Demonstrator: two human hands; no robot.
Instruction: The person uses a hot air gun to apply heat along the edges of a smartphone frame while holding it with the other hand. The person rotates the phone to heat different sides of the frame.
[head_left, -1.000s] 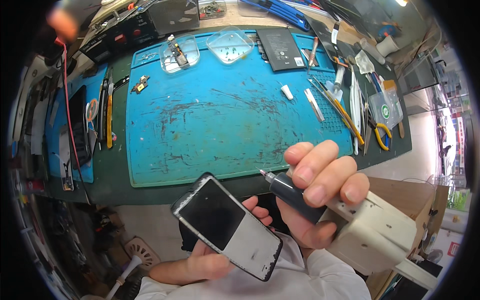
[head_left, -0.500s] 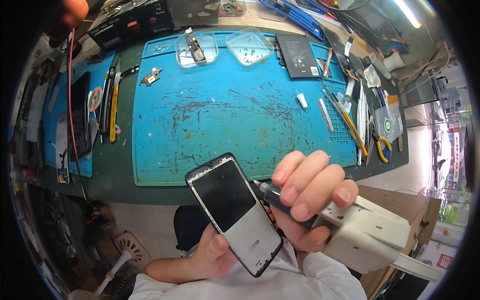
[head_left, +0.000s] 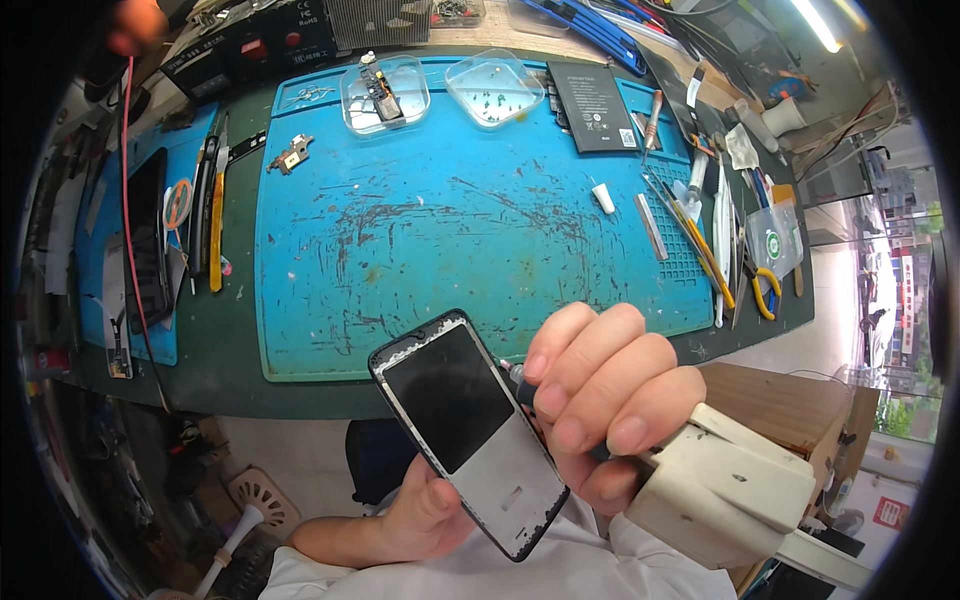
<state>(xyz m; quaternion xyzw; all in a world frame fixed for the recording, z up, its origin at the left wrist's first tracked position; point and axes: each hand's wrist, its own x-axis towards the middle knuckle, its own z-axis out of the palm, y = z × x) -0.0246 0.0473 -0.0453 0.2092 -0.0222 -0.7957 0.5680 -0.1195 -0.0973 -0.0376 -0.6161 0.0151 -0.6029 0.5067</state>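
My left hand (head_left: 428, 515) grips a phone frame (head_left: 515, 490) by its left edge, above my lap and just off the bench's front edge. The frame is tilted, its upper part black and its lower part grey, with whitish residue along the rim. My right hand (head_left: 612, 390) is closed round the dark tube of a cream-coloured dispenser gun (head_left: 735, 485). The tube's narrow nozzle (head_left: 514, 373) points at the frame's right edge; whether it touches cannot be told. My fingers cover most of the tube. A small white cap (head_left: 602, 198) lies on the blue mat (head_left: 450, 260).
Clear trays (head_left: 424, 108) with small parts and a black battery (head_left: 592, 110) lie at the mat's far side. Tweezers, yellow-handled pliers (head_left: 767, 292) and other tools line the right. A dark phone (head_left: 150, 240) and a red cable (head_left: 128, 200) are at the left.
My right hand and the dispenser gun have shifted slightly left, closer to the phone frame. More of the tube is now behind my fingers. The phone frame stays nearly in place.
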